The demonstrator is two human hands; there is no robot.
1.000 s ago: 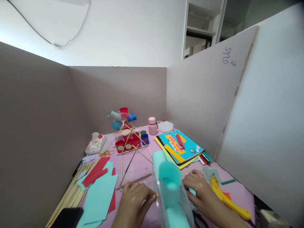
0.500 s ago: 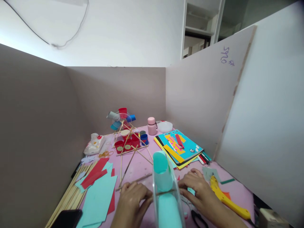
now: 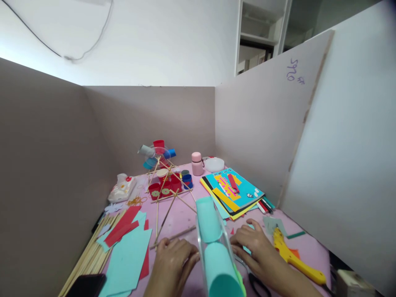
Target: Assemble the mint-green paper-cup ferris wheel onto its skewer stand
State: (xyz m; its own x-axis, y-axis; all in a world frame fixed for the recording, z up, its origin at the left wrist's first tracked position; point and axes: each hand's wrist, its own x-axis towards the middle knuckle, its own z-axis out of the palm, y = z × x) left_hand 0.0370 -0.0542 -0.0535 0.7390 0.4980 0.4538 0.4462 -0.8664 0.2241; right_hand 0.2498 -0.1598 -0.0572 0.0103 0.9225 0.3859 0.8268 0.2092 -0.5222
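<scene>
Between my hands stands a wheel of clear plastic discs (image 3: 201, 251), seen edge-on, with turquoise paper cups (image 3: 209, 218) fixed between them. The nearer cup (image 3: 219, 260) has its dark mouth facing me. My left hand (image 3: 175, 264) is closed at the wheel's left side, thumb and finger pinched near its middle. On the other side, my right hand (image 3: 255, 247) pinches at the same level, its fingers curled. The thin axle stick between them is hidden by the cups now. A stick frame (image 3: 167, 214) stands just beyond my left hand.
A yellow glue gun (image 3: 293, 260) and black-handled scissors (image 3: 258, 284) lie at the right. Turquoise paper (image 3: 128, 260), wooden sticks (image 3: 83, 251) and a phone (image 3: 86, 285) are at the left. Farther back stand a second cup wheel (image 3: 159, 152), a pink bottle (image 3: 197, 164) and coloured paper sheets (image 3: 247, 189).
The wheel has turned between my hands: its cups have shifted, and the near cup's mouth now shows while the far cup's opening has gone from view. Both hands stay almost in place.
</scene>
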